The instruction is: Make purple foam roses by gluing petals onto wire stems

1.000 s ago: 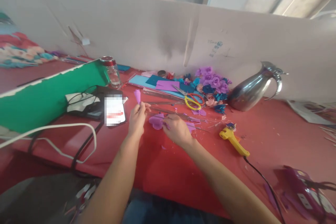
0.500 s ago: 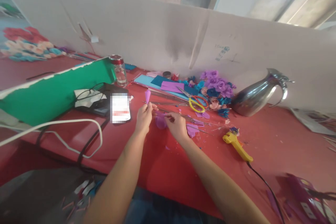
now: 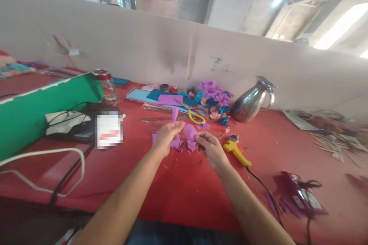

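My left hand is closed, with a small rolled purple paper bud standing up out of its fingers. To its right, my right hand pinches the edge of a rounded purple paper petal. The petal faces the left fingertips with a narrow gap or light touch; I cannot tell which. On the red table under and between the hands lie more purple paper pieces, partly hidden by the left hand. Beyond them rest scissors with yellow and red handles.
A yellow glue gun lies right of my hands, its cord running toward me. Behind are colored paper sheets, paper flowers and a metal jug. A glass jar, green box wall and white cable are left.
My right hand has shifted right and brought the purple petal up beside my left hand. The left hand still holds the rolled bud. The head view has turned right.
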The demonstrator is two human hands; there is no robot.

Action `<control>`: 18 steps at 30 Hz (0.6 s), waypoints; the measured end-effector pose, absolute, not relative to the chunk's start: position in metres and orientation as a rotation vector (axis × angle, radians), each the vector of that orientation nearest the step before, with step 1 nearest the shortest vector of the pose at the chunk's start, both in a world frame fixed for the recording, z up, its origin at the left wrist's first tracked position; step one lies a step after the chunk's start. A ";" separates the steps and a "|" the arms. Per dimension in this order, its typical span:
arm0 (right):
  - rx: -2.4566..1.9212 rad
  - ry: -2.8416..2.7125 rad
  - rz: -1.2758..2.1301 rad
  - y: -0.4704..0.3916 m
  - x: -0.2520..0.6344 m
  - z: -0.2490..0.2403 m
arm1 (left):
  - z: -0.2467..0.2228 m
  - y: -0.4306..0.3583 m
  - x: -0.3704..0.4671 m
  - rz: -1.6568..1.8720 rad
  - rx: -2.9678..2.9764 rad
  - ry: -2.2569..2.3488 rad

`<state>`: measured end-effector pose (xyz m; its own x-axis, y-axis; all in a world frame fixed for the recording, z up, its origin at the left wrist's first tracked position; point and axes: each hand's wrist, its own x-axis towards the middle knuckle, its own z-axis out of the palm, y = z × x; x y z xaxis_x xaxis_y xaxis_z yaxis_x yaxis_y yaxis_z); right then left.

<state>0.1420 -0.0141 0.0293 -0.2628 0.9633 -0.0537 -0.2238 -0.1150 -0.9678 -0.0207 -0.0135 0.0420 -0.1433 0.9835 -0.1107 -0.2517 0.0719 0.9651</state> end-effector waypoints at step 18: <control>-2.207 -1.942 0.049 -0.010 0.276 0.004 | 0.004 0.003 0.061 0.962 1.239 1.334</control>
<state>0.2763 -0.0096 0.0044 0.1358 0.9849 0.1075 0.9783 -0.1162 -0.1717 0.0611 0.0032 0.0037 0.0626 0.9853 -0.1591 0.1606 0.1474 0.9759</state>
